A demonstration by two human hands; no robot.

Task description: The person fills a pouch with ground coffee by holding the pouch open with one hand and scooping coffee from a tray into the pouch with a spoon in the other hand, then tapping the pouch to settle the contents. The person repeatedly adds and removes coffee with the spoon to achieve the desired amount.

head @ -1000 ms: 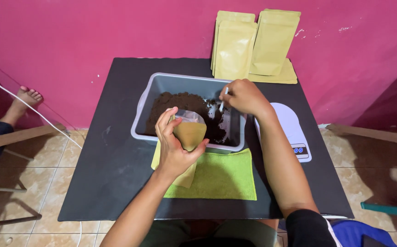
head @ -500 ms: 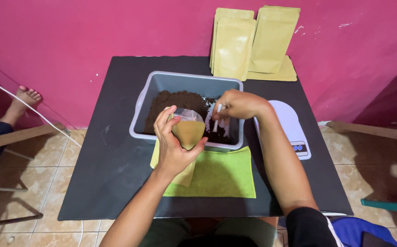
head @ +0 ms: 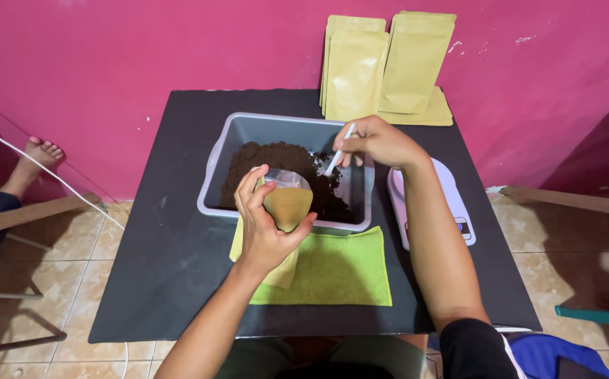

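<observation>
Two hands at work: our left hand [head: 266, 231] grips an open tan pouch [head: 287, 203] over the grey tub [head: 283, 126] of dark grounds [head: 276, 165]; right hand [head: 375, 140] pinches a white scoop [head: 338, 152]. Risk: tilted pouch spills onto green cloth [head: 339, 270].

You've got one grey tub [head: 248, 130] of dark powder mid-desk [head: 171, 281]. One pouch [head: 288, 203] held over its near rim, one white spoon [head: 338, 151] dipped in it. One green cloth [head: 339, 270] in front of the tub, one white scale [head: 452, 203] to its right. At least three tan pouches [head: 389, 63] behind the tub; the exact stack count is unclear.
</observation>
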